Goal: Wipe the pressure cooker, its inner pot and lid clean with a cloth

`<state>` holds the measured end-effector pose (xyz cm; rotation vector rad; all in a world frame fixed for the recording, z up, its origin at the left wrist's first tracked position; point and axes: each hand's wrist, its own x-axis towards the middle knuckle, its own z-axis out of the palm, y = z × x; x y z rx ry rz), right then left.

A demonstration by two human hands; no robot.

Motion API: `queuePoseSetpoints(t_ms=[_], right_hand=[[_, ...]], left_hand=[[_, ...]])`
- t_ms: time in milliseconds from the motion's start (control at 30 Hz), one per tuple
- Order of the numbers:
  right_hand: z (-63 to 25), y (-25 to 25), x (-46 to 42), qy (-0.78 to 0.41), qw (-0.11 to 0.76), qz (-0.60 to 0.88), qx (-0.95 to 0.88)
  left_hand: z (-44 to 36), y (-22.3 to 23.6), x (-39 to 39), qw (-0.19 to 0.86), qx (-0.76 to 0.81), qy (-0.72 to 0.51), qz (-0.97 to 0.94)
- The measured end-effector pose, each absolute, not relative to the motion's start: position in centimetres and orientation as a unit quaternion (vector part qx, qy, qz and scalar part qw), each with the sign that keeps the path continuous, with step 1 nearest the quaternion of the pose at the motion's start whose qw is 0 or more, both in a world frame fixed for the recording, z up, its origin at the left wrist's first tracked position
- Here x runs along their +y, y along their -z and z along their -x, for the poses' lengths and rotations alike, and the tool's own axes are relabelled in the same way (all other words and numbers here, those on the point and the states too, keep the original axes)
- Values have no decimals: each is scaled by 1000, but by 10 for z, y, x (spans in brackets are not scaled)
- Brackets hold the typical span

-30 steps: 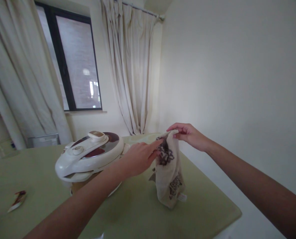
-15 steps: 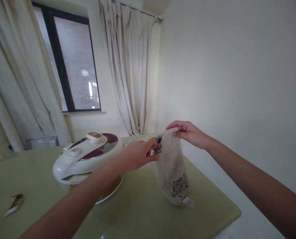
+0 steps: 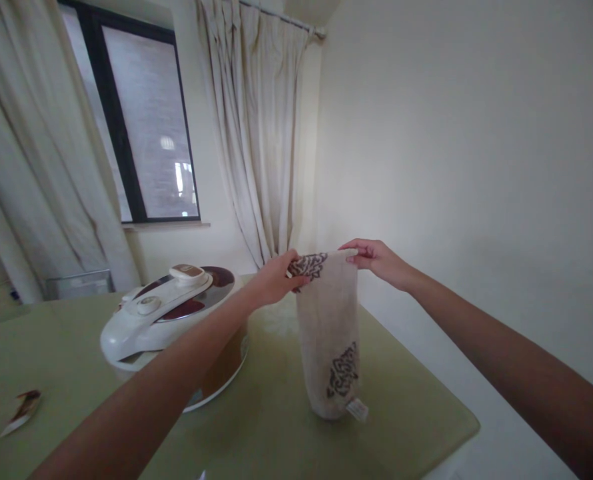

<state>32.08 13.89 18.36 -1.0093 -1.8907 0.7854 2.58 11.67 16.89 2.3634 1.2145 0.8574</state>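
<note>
A beige towel [image 3: 328, 313] with dark brown patterned patches and a small white label at its lower corner hangs upright over the green table. My left hand [image 3: 275, 277] pinches its upper left corner, thumb in front, over the patterned part. At the upper right corner, my right hand [image 3: 371, 259] grips the cloth between thumb and fingers. The top edge is stretched between both hands. Whether the lower end touches the tabletop I cannot tell.
A white electric cooker [image 3: 176, 313] with a brown lid stands left of the towel, partly behind my left forearm. A small brown and white wrapper [image 3: 22, 412] lies at the far left of the table [image 3: 406, 427]. A wall rises close on the right; curtains [image 3: 261, 133] hang behind.
The left hand has moved up and left, drawing the towel's top edge wider. The towel now hangs straighter and flatter, its lower end shifted left. The right hand has barely moved.
</note>
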Motion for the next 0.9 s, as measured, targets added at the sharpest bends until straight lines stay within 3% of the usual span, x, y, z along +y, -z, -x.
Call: queuePoseSetpoints(t_ms=[133,300,467,600,667,767,900], right_hand=[[-312,-178,168,-229,498,417,-725],[-313,-180,151,-207,532,379,-729],[-325,-145,92,-325,368,382,-782],[-324,-79,59,-366,229,406,-805],[-318,-46,58,-357,200,417,-811],[-301,-11,79,-342,236,435,-799],[-263,12,119,-228,329,529,-748]], left_hand=[[-43,-181,130,2,509,-346,-788],[-37,-188,106,15,485,-375,-790],[-23,-120,43,124,462,-318,-819],[-20,-30,2,232,509,-248,-791],[-19,1,-3,254,531,-236,-773],[-12,16,12,229,571,-238,-752],[1,9,38,81,655,-183,-729]])
